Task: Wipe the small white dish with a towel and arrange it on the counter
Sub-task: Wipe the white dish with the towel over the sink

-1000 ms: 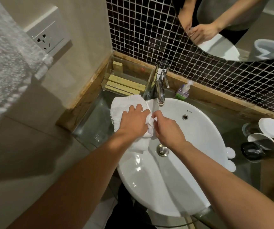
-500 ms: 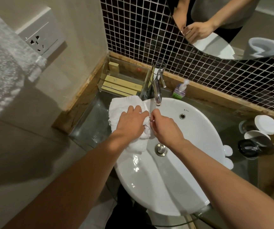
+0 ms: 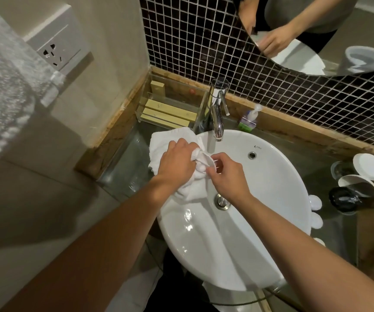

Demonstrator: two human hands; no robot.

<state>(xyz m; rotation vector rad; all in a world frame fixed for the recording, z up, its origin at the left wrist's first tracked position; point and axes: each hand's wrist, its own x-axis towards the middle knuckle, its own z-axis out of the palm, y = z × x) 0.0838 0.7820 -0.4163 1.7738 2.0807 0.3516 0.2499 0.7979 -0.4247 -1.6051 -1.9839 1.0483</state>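
Dish being wiped over the basin, both hands on it.

Glass desk (image 3: 123, 167) looks wet and slick, crowded at its right edge, open by its left edge. Towel (image 3: 165, 143) soft, bunched in left hand (image 3: 177, 161). Small white dish (image 3: 208, 161) over the sink (image 3: 271, 188) back-left rim, pinched at its edge by right hand (image 3: 228, 176); likely light, rigid, breakable, so hold it by the rim.

White towel (image 3: 170, 140), white basin (image 3: 271, 199), chrome tap (image 3: 217, 118), dark mosaic tiles (image 3: 181, 41) with white grout.
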